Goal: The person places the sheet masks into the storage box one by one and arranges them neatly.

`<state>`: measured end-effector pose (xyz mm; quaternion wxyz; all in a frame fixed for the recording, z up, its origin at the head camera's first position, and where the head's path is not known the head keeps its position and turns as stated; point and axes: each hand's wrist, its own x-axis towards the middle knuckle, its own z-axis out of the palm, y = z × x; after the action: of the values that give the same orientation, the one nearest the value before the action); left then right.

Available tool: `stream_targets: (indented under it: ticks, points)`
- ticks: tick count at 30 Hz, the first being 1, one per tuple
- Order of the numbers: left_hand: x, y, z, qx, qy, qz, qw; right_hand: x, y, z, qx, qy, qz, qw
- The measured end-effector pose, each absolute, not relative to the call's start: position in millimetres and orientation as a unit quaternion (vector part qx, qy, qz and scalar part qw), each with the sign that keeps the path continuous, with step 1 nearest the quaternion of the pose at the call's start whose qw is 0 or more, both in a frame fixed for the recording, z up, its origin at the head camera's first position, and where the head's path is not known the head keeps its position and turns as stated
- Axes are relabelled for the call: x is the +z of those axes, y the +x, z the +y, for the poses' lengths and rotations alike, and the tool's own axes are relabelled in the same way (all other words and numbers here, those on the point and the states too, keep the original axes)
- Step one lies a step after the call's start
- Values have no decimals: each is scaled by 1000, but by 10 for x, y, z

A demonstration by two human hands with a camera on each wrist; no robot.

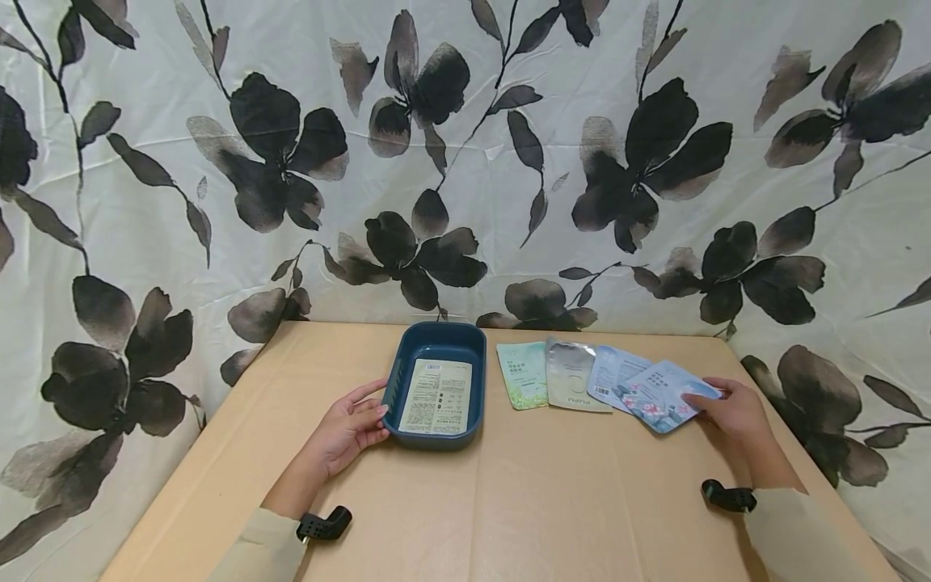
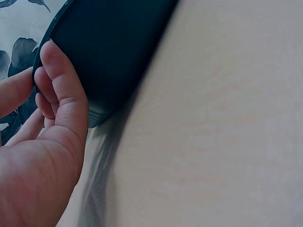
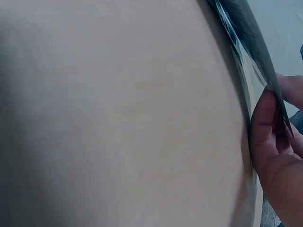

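Observation:
A dark blue rectangular plastic basin (image 1: 433,442) stands left of centre, with a cream packet (image 1: 436,396) covered in small print lying inside. My left hand (image 1: 351,427) grips the basin's left wall; in the left wrist view the thumb and fingers pinch its rim (image 2: 57,19). At the right, my right hand (image 1: 738,411) pinches the corner of a blue sheet mask packet (image 1: 663,396) with pink flowers. Its lower edge shows between thumb and fingers in the right wrist view, tilted up off the table. That packet overlaps another light blue packet (image 1: 611,376).
A green packet (image 1: 524,376) and a silver-grey packet (image 1: 570,372) lie in a row between the basin and the blue packets. The tan table (image 1: 538,501) ends at the back against a white cloth (image 1: 524,242) with black flowers.

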<state>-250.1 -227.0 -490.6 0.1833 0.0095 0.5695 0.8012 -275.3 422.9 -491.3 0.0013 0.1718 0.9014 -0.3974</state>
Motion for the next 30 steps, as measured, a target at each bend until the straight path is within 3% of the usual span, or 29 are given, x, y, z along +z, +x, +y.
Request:
stream_targets:
  ticks: [11, 30]
  points:
    - [-4905, -2504, -2258, 797, 5, 577, 179, -4917, -2737, 4145, -528, 187, 828, 3]
    - [-4929, -2494, -2259, 797, 13, 578, 175, -4952, -2710, 4145, -601, 209, 771, 8]
